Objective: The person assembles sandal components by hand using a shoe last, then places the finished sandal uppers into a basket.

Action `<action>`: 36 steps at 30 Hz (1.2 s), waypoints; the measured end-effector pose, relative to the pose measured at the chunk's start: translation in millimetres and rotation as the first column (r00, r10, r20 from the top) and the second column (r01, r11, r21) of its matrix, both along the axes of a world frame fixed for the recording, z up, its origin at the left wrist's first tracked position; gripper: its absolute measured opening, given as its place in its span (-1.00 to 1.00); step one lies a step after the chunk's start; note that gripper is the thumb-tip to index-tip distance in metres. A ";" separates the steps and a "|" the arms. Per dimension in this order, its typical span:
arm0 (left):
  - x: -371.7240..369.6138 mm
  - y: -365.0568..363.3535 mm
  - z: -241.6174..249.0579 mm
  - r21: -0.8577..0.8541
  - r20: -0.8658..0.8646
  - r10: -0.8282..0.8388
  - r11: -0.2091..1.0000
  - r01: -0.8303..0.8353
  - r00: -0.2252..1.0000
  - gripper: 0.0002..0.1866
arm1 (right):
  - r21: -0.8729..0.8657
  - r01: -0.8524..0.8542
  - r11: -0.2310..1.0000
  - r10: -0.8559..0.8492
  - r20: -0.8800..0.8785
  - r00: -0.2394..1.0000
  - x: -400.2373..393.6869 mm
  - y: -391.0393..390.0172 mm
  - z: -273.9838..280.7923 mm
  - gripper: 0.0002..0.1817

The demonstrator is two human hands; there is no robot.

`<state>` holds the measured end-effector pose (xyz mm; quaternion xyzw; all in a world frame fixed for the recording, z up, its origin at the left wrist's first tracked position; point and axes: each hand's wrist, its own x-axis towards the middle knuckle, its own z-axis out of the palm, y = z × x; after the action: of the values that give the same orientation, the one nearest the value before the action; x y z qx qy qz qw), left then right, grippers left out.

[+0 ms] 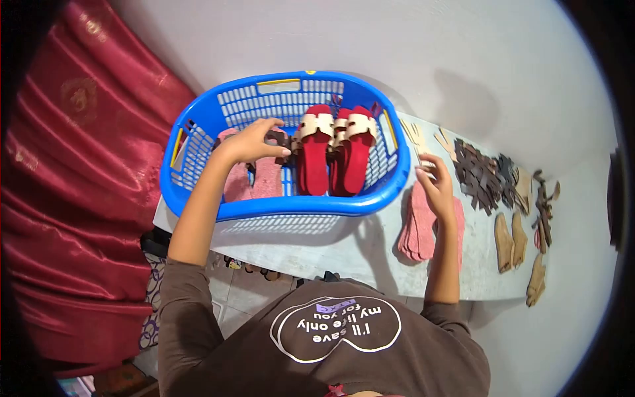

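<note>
My left hand [253,143] reaches into a blue plastic basket [297,210], its thumb and fingers apart, over a pink sandal [268,177] with a dark brown strap [278,137]. Another pink sandal [237,182] lies beside it, partly under my wrist. To their right, red sandals [317,165] with cream straps stand side by side in the basket. My right hand [436,185] is raised, fingers loosely curved and apart, near the top of a stack of pink soles [417,228]. Nothing shows between its fingers.
The basket stands on a pale table [331,264] against the wall. At right lie a pile of dark strap pieces [476,175], tan shoe forms [504,245] and more brown pieces [544,212]. A red curtain [86,198] hangs at left.
</note>
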<state>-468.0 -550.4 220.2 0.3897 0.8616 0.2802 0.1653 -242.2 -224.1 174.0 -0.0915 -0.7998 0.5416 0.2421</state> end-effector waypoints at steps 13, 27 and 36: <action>180.3 161.8 16.9 0.135 0.329 -0.586 0.805 0.578 0.740 -0.33 | 0.130 0.446 0.886 -0.463 0.311 0.830 187.4 66.2 -96.1 -0.59; 315.5 308.4 -153.3 -0.289 -0.015 -0.124 0.950 0.114 0.992 -0.18 | 0.480 0.167 0.861 -0.417 0.481 0.771 249.1 91.6 -139.7 -0.27; 339.6 316.4 -173.2 -0.270 -0.150 -0.056 0.963 0.014 0.987 -0.33 | 0.452 0.212 0.867 -0.429 0.457 0.779 251.9 92.4 -135.6 -0.33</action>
<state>-128.4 -234.0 47.0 0.3997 0.8949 0.1265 0.1532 9.7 -131.7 38.5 -0.3303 -0.8951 0.2793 0.1082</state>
